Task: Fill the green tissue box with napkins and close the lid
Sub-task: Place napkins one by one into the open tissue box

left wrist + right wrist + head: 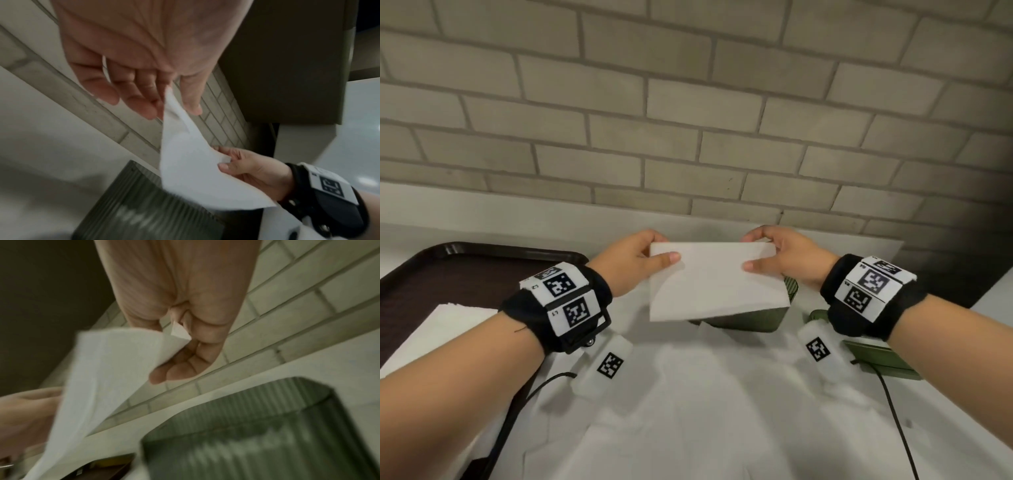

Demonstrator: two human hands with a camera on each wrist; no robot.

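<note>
Fingers of both hands pinch one white napkin (714,279) by its upper corners: the left hand (631,263) clamps the left corner between thumb and curled fingers, and the right hand (782,255) clamps the right corner the same way. The napkin is a flat, unprinted rectangle, held taut along its top edge and hanging with its lower edge slanted, the bottom right corner lower than the left. In the left wrist view it shows a soft fold running down from the left hand's pinch, and its far corner sits between the thumb and fingers of the right hand (248,170).

Directly below and behind the hanging sheet stands the green tissue box (750,317), mostly hidden by the napkin in the head view. Its walls are dark olive green with fine vertical ribs and rounded corners, seen best in the right wrist view (257,426), where its open top is blurred. A flat green lid (880,356) lies on the white tabletop (722,411) to the right of the box, partly under the right wrist.

To the left, a dark brown tray (448,274) carries a stack of white napkins (441,329). A pale brick wall (688,102) rises behind the table.
</note>
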